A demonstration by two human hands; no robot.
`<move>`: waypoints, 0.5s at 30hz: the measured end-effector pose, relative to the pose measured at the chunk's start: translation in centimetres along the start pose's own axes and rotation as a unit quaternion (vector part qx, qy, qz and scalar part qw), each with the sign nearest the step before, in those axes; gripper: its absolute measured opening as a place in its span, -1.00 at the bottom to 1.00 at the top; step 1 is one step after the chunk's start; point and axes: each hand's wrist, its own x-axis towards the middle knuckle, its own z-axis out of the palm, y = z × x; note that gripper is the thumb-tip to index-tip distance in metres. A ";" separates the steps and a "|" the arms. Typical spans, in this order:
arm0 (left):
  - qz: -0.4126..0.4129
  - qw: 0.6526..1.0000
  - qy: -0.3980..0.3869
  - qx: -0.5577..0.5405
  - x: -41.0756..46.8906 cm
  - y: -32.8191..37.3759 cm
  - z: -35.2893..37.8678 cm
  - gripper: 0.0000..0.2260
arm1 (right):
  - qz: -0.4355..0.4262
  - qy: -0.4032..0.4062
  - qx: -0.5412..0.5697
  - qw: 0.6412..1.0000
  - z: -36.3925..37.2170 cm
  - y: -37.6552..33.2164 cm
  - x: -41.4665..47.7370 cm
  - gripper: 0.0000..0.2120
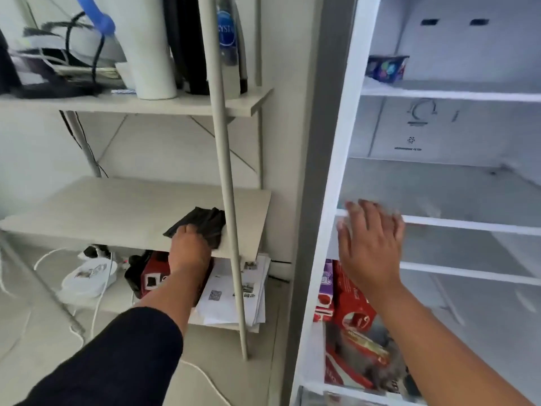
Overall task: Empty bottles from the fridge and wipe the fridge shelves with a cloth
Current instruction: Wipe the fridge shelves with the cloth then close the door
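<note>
The fridge stands open on the right, its white shelves bare apart from a small dark tub on the upper shelf. My right hand is spread flat at the front left edge of the middle shelf, fingers apart, holding nothing. On the beige rack to the left, my left hand is closed over a black cloth lying on the rack's middle board. A clear water bottle with a blue label stands on the rack's top board.
Red and purple cartons fill the fridge's lower left compartment. The rack's top board holds a white roll, cables and dark items. Papers, a red box and a white charger with cords lie under the rack. A rack post rises beside the cloth.
</note>
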 end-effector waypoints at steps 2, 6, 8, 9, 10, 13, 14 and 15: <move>0.010 1.000 -0.021 0.004 0.8 -1.3 2.7 -0.69 | -0.015 0.072 0.016 0.997 1.8 0.2 -0.7 -0.63; -0.009 0.997 -0.049 0.057 1.7 -2.3 5.7 -0.51 | -0.028 0.142 0.019 0.989 3.2 0.7 -0.4 -0.63; -0.009 0.995 -0.025 0.101 2.1 -3.2 6.6 -0.48 | -0.038 0.156 0.015 0.987 3.9 1.0 -0.5 -0.60; -0.007 0.994 -0.013 0.104 2.2 -3.6 6.9 -0.45 | -0.041 0.159 0.011 0.986 3.9 1.0 -0.5 -0.59; -0.005 0.995 -0.004 0.102 2.2 -4.1 7.1 -0.40 | -0.042 0.158 0.008 0.986 3.9 0.9 -0.6 -0.58; 0.014 0.991 0.004 0.136 2.1 -4.8 7.1 -0.12 | -0.033 0.144 -0.005 0.989 3.6 0.4 -0.6 -0.55; 0.022 0.987 -0.003 0.160 2.1 -4.8 7.0 -0.06 | -0.029 0.138 -0.008 0.990 3.5 0.3 -0.6 -0.54; 0.029 0.981 -0.011 0.190 2.2 -4.7 6.6 -0.03 | -0.026 0.131 -0.011 0.991 3.3 0.3 -0.6 -0.53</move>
